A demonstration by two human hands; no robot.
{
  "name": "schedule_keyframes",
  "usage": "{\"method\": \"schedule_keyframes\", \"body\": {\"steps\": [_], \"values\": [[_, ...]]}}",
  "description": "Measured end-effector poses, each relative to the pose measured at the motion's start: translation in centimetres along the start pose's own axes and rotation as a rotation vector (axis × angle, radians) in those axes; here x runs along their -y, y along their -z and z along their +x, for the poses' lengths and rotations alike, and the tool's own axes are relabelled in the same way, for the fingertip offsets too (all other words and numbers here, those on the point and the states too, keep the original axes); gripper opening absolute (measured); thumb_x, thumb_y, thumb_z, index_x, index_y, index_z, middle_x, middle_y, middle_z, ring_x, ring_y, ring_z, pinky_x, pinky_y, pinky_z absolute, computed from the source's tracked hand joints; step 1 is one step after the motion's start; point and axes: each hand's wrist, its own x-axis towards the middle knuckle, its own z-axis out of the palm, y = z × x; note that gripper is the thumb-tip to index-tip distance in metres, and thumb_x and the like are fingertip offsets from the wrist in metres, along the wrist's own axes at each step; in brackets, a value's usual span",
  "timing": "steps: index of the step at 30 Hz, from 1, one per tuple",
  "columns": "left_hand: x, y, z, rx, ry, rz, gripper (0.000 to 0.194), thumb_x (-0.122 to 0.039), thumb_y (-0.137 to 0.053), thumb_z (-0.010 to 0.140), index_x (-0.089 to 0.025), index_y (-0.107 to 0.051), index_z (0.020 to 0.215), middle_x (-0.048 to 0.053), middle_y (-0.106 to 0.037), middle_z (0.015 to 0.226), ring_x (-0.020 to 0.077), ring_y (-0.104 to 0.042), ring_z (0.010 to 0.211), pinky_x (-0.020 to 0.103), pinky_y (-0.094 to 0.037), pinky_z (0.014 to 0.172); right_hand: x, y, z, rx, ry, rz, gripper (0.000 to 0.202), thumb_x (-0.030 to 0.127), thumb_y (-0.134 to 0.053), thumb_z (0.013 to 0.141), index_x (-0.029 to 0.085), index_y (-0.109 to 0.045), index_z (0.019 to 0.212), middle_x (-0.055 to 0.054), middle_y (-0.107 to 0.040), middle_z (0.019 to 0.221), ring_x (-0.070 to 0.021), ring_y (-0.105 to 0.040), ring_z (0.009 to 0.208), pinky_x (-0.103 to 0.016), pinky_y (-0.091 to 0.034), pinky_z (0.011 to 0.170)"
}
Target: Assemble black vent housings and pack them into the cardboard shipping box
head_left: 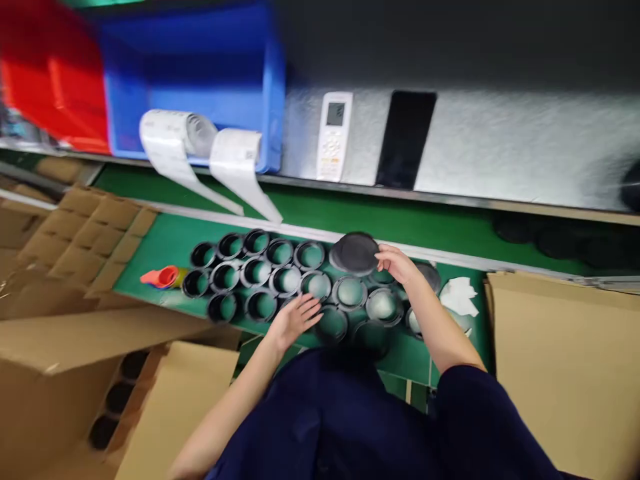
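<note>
Several black rings stand in rows on the green bench, with pale or green surfaces showing through their middles. My right hand pinches the edge of a flat black disc above the back row, right of centre. My left hand hangs over the front of the rows, palm up, fingers spread, with nothing in it. A crumpled white tissue lies on the bench to the right of my right forearm.
Above the bench, a metal shelf holds a blue bin, a red bin, label rolls, a white remote and a black phone. Orange cups sit at left. Cardboard boxes flank both sides.
</note>
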Motion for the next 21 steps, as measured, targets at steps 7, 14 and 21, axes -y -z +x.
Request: {"method": "schedule_keyframes", "body": {"steps": [7,14,21], "values": [[0.1,-0.1,-2.1,0.458,0.053,-0.291,0.073,-0.071,-0.039,0.094,-0.013,-0.058,0.134,0.022,-0.067,0.129,0.0421,-0.054,0.132,0.072,-0.036,0.109,-4.0,-11.8,-6.9,0.512,0.231,-0.579,0.029,0.046,-0.071,0.082,0.02,-0.059,0.084,0.002,-0.06,0.072,-0.013,-0.058,0.061,-0.027,-0.05,0.06],[1.6,2.7,-5.3,0.456,-0.16,-0.488,0.061,-0.062,-0.043,0.097,-0.015,-0.06,0.131,0.017,-0.069,0.127,0.0351,-0.056,0.131,0.065,-0.035,0.113,-6.8,-16.1,-10.3,0.273,0.906,-1.101,0.034,0.042,-0.05,0.1,0.03,-0.072,0.123,-0.012,-0.058,0.125,-0.0284,-0.052,0.119,-0.051,-0.045,0.107],[2.2,4.0,-7.8,0.417,-0.277,-0.514,0.054,-0.06,-0.041,0.099,-0.016,-0.067,0.119,0.014,-0.071,0.123,0.0331,-0.059,0.127,0.063,-0.04,0.111,-8.4,-19.0,-11.2,0.356,0.866,-1.216,0.043,0.043,-0.038,0.105,0.028,-0.076,0.118,-0.01,-0.053,0.137,-0.0289,-0.042,0.13,-0.051,-0.037,0.115]]}}
